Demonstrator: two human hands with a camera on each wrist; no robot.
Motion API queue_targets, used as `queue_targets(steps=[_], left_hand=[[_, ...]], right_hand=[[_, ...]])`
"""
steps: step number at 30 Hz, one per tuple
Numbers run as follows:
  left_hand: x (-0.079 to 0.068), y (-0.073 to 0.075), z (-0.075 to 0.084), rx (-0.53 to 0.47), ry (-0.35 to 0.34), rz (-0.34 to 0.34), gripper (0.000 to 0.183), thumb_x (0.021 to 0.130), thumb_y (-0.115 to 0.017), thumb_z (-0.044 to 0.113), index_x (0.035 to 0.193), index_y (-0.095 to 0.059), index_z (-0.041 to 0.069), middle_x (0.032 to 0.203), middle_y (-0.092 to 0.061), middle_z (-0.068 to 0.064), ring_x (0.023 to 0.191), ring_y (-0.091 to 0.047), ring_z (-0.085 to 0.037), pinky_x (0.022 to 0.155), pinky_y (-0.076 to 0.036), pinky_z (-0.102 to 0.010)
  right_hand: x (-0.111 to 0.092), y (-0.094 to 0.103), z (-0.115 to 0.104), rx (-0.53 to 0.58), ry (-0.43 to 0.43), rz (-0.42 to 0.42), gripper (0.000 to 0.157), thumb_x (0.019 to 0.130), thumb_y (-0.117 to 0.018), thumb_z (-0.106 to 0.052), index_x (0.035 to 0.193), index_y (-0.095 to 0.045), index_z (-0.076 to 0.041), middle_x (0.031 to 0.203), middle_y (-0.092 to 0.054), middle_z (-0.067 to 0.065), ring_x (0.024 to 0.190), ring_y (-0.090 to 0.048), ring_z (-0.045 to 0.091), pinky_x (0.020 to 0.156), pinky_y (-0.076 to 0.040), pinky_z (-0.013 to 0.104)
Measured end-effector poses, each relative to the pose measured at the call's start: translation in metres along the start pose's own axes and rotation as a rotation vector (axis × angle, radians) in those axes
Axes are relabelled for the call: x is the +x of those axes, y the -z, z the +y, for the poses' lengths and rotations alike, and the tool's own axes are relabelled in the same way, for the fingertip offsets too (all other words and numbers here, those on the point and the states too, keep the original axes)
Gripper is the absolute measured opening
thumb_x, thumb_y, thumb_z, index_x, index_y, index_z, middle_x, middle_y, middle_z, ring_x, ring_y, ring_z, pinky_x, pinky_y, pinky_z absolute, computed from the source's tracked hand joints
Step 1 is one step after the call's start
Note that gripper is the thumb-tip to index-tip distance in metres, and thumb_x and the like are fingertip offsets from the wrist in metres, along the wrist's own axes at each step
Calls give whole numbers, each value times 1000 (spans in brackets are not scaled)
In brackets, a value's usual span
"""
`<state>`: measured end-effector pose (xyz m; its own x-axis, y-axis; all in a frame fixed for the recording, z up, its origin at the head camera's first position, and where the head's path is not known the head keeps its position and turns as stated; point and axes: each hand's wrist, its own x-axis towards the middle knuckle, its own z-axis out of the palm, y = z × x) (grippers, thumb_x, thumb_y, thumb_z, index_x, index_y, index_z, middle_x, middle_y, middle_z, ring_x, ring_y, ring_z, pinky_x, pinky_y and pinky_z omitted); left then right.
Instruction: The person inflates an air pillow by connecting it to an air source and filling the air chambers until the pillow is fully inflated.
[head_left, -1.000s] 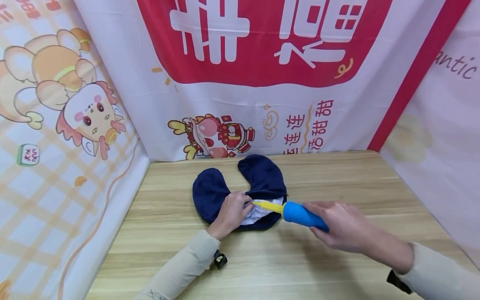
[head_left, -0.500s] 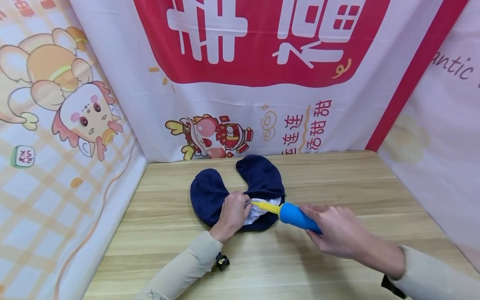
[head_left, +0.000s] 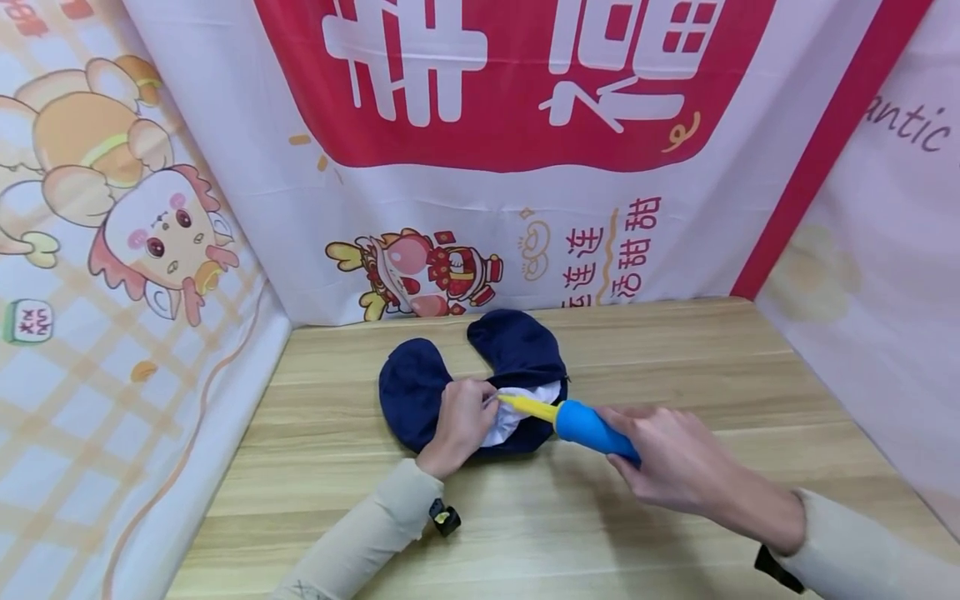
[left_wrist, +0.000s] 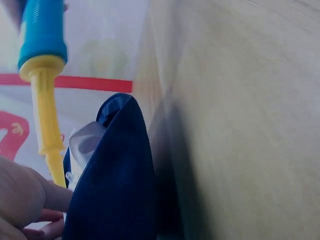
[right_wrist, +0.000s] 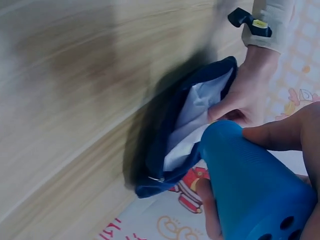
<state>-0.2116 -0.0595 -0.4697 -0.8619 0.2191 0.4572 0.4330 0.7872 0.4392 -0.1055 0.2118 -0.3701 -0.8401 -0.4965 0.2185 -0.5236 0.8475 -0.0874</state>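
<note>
A navy U-shaped neck pillow (head_left: 525, 346) lies on the table, its cover unzipped along the near curve. White inner fabric (head_left: 504, 429) shows through the opening. My left hand (head_left: 467, 421) pinches the inner part at the opening, right at the nozzle tip. In the left wrist view a small clear valve piece (left_wrist: 69, 176) shows beside that tip. My right hand (head_left: 678, 458) grips the blue barrel of a hand pump (head_left: 588, 427), its yellow nozzle (head_left: 531, 407) pointing left into the left fingers. Those fingers partly hide where nozzle and valve meet. Holes show in the pump's end (right_wrist: 287, 222).
The wood-grain table (head_left: 660, 358) is bounded by printed cloth at the back (head_left: 420, 183), left (head_left: 247, 367) and right (head_left: 885, 275). Dark straps with small devices sit at the left cuff (head_left: 444, 517) and the right cuff (head_left: 778, 571).
The head view has shifted slightly, so the scene sits a little further left. Both hands keep their hold, with the pump nozzle still at the left fingers.
</note>
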Motion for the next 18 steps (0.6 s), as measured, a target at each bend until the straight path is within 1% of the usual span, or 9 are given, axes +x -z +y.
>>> queue_targets(steps=[4, 6, 8, 9, 11, 14, 16, 18], left_hand=[[-4, -4, 2, 84, -42, 30, 22, 75, -74, 5, 58, -64, 16, 61, -58, 2, 60, -60, -18, 53, -48, -32], [-7, -6, 2, 125, -54, 28, 27, 74, -73, 4, 54, -58, 17, 58, -51, 2, 57, -58, -19, 50, -45, -31], [-9, -7, 0, 146, -53, 23, 29, 73, -72, 4, 53, -57, 17, 57, -50, 2, 57, -58, -20, 48, -44, -30], [-9, -8, -1, 144, -51, 20, 28, 73, -72, 4, 53, -58, 17, 57, -50, 2, 57, -58, -20, 48, -44, -30], [-9, -8, -4, 119, -42, 16, 22, 74, -73, 5, 57, -65, 16, 60, -55, 1, 59, -61, -19, 51, -47, -30], [-8, -8, -11, 55, -34, 2, 13, 76, -74, 7, 66, -73, 16, 65, -65, 3, 62, -63, -14, 57, -51, -29], [-6, -8, -15, 16, -36, -23, 8, 77, -74, 11, 72, -76, 16, 69, -69, 5, 64, -64, -11, 62, -53, -27], [-4, -7, -19, -8, -43, -59, 7, 78, -75, 15, 73, -76, 18, 69, -70, 7, 63, -64, -8, 62, -52, -24]], right_hand=[[6, 4, -7, -24, -1, -37, 54, 76, -78, -31, 125, -63, -12, 103, -73, 1, 74, -67, 12, 65, -59, 38], [8, 4, -11, -48, 11, -53, 54, 77, -77, -31, 125, -63, -12, 105, -73, 2, 77, -69, 15, 65, -60, 39], [10, 4, -14, -64, 30, -64, 54, 77, -76, -30, 125, -62, -11, 108, -73, 4, 78, -69, 18, 64, -60, 40], [11, 3, -14, -70, 39, -65, 53, 77, -76, -30, 125, -62, -10, 108, -73, 4, 77, -69, 19, 64, -60, 40], [11, 0, -14, -70, 47, -54, 54, 77, -76, -29, 125, -61, -11, 110, -72, 4, 78, -70, 19, 64, -60, 40], [10, -5, -9, -56, 45, -12, 56, 75, -78, -28, 126, -62, -11, 111, -72, 3, 81, -70, 20, 65, -59, 40], [6, -8, -6, -47, 44, 12, 58, 74, -79, -30, 127, -62, -11, 113, -72, 3, 85, -71, 21, 66, -59, 40], [2, -10, -3, -50, 43, 26, 59, 74, -80, -31, 127, -62, -12, 114, -72, 3, 88, -71, 22, 66, -59, 40]])
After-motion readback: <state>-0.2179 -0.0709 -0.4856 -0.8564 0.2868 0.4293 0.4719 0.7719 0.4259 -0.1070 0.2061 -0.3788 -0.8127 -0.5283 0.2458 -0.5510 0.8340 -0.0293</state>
